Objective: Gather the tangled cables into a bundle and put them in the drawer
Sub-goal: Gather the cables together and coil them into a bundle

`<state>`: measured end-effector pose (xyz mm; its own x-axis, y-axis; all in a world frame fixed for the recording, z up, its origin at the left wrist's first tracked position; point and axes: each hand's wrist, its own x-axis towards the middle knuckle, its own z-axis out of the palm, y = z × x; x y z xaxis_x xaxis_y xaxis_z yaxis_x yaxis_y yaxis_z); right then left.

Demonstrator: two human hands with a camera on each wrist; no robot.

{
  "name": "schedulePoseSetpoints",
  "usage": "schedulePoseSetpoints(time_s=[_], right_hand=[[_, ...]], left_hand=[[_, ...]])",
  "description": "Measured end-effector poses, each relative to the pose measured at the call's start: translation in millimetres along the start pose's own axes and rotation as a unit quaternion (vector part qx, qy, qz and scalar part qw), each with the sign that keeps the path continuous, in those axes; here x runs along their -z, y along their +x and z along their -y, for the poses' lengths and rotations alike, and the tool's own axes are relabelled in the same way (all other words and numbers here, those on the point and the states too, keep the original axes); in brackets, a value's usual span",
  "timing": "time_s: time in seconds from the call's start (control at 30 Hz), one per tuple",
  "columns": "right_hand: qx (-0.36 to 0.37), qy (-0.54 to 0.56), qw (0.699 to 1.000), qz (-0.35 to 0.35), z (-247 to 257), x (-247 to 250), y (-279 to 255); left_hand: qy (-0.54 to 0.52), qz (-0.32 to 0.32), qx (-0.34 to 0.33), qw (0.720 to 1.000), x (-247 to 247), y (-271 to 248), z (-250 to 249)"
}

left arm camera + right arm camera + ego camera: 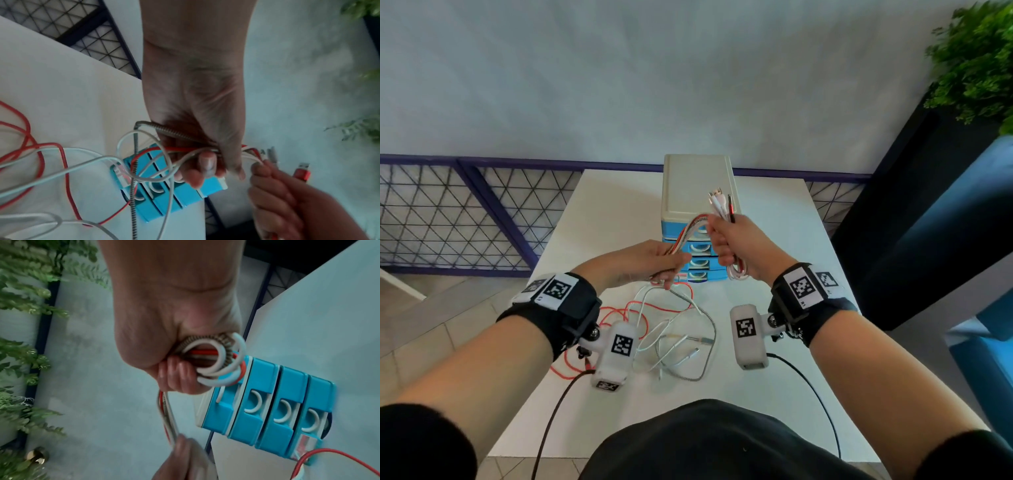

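Several cables, red, white and braided grey, are held above the white table (774, 342). My right hand (736, 250) grips a looped bundle of cables (218, 360), with plug ends (720, 202) sticking up above the fist. My left hand (654, 263) grips the same strands (185, 149) a little to the left, lower down. From it the loose cable tails (671, 335) hang down onto the table in a tangle. Behind both hands stands a small drawer unit (698, 185) with a cream top and blue drawers (267, 410), all pushed in.
The table's far edge meets a purple-framed mesh railing (482, 212). A green plant (976, 61) and a dark panel (914, 212) stand to the right. Black wrist-camera leads (811, 387) trail over the near table edge.
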<state>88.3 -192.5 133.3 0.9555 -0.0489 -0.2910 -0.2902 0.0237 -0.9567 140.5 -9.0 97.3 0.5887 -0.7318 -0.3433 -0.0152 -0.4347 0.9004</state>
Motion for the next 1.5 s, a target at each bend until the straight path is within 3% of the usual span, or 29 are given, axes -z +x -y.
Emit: schedulePoseSetpoints(time_s=[0.23, 0.37, 0.5, 0.63, 0.77, 0.9, 0.97, 1.1, 1.2, 1.3, 1.4, 1.5], right_hand=[[0.012, 0.038, 0.996, -0.077, -4.3, -12.3, 3.3], [0.043, 0.156, 0.982, -0.097, 6.3, -3.6, 5.9], [0.057, 0.198, 0.972, -0.11, 15.2, 9.8, 7.0], [0.089, 0.269, 0.953, -0.103, 30.8, 18.2, 9.9], [0.093, 0.251, 0.96, -0.086, 35.3, 16.6, 7.8], [0.09, 0.259, 0.959, -0.069, 30.5, 10.8, 6.4], [0.088, 0.25, 0.962, -0.064, 29.6, 11.8, 7.1], [0.071, 0.155, 0.985, -0.014, 29.2, 15.2, 3.9], [0.044, 0.09, 0.994, 0.043, 26.7, 19.0, -0.1], [0.024, 0.045, 0.996, 0.079, 21.5, 17.4, -1.0], [0.008, 0.042, 0.994, 0.104, 19.0, 13.3, -3.0], [-0.003, 0.065, 0.988, 0.139, 19.4, 14.9, -5.4]], left_hand=[[0.087, -0.116, -0.025, 0.989, 1.6, 9.2, 17.5], [0.164, -0.099, -0.019, 0.981, -2.1, 6.5, 32.3], [0.156, -0.118, -0.021, 0.981, -1.8, 4.1, 49.4], [0.184, -0.135, 0.072, 0.971, 5.7, -6.2, 69.9], [0.302, -0.164, 0.133, 0.93, 7.1, -10.0, 76.6], [0.406, -0.194, 0.101, 0.887, 11.0, -14.3, 73.1], [0.384, -0.202, 0.083, 0.897, 14.4, -19.9, 73.8], [0.255, -0.208, 0.063, 0.942, 18.3, -19.0, 71.5], [0.13, -0.166, -0.019, 0.977, 16.2, -19.4, 38.5], [0.046, -0.135, -0.081, 0.986, 17.9, -18.1, -1.4], [-0.04, -0.051, -0.061, 0.996, 11.9, -11.1, -27.1], [-0.081, -0.012, -0.026, 0.996, 2.5, -7.8, -40.9]])
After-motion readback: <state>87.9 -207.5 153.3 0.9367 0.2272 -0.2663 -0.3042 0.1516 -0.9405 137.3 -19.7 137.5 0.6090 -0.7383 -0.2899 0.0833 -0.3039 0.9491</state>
